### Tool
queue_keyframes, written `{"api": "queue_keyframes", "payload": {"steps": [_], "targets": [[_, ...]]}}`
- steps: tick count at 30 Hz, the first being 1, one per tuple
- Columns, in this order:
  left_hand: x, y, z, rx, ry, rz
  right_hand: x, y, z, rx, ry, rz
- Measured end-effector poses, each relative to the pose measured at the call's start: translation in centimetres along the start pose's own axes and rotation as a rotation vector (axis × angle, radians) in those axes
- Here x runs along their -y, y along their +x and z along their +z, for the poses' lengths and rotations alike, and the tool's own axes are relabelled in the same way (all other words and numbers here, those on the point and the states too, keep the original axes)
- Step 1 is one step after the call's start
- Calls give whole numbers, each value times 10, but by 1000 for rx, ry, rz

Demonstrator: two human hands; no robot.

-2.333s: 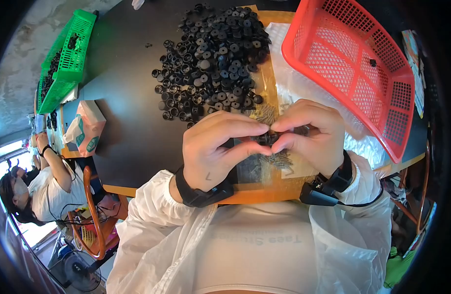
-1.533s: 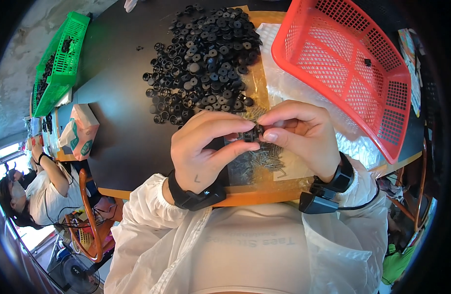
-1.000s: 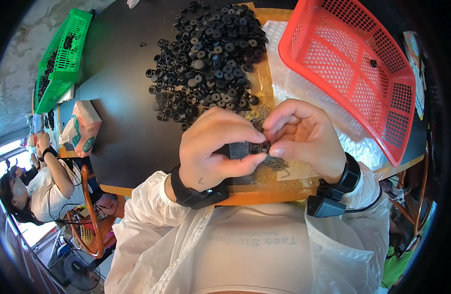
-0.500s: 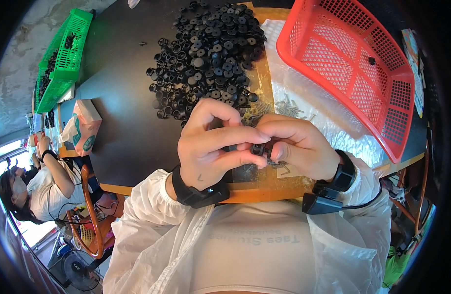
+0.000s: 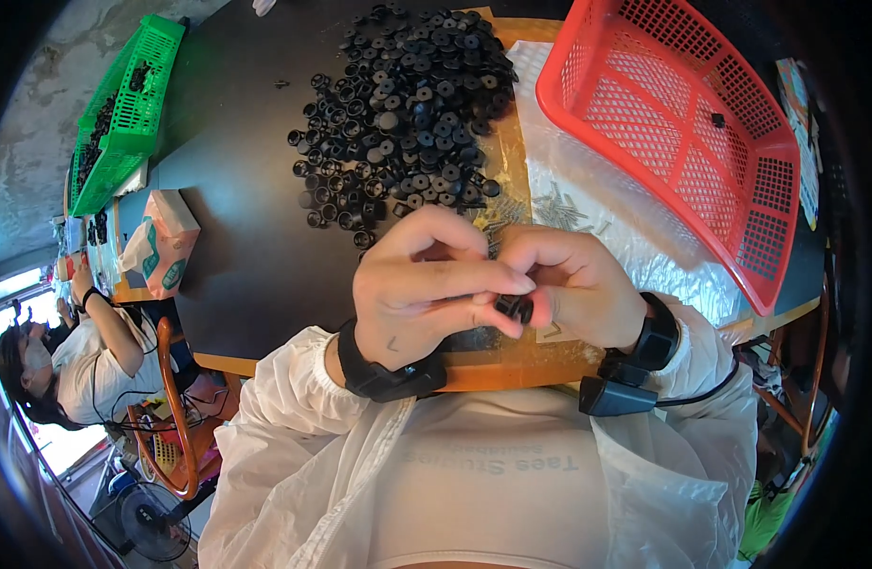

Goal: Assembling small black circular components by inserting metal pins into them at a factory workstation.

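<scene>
A small round black plastic part [image 5: 514,307] is pinched between my two hands, just above the near edge of the table. My left hand [image 5: 422,284] grips it from the left with thumb and fingers. From the other side the thumb and forefinger of my right hand [image 5: 578,284] press against it. Fingers cover much of the part, so its full shape is hidden. Beyond my hands lies a big heap of black round caps and rings [image 5: 408,104]. Thin metal pins [image 5: 557,209] are scattered on a clear plastic sheet [image 5: 588,180] past my right hand.
At the right stands a red perforated basket [image 5: 644,114] with one small black piece [image 5: 717,120] inside. A tissue pack [image 5: 166,242] sits on the left of the dark table [image 5: 237,190]. Farther left are a green basket [image 5: 123,114] of black parts and a seated person [image 5: 104,356].
The black part has turned in my fingers and now shows its round end. Both hands have shifted slightly, the part a little lower and to the right.
</scene>
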State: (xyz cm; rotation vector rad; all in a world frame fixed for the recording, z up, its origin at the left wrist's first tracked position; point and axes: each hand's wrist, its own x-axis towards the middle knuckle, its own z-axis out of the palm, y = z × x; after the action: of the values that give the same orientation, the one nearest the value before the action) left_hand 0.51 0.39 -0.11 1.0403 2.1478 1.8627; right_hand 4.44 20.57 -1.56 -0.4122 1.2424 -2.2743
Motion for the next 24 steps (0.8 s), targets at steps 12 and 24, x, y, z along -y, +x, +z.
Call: {"api": "queue_keyframes", "payload": {"steps": [12, 24], "targets": [[-1, -1, -4, -39, 132, 103, 8, 0, 2, -106, -386, -144], [-13, 2, -4, 36, 216, 205, 7, 0, 3, -144, -371, -84]]}}
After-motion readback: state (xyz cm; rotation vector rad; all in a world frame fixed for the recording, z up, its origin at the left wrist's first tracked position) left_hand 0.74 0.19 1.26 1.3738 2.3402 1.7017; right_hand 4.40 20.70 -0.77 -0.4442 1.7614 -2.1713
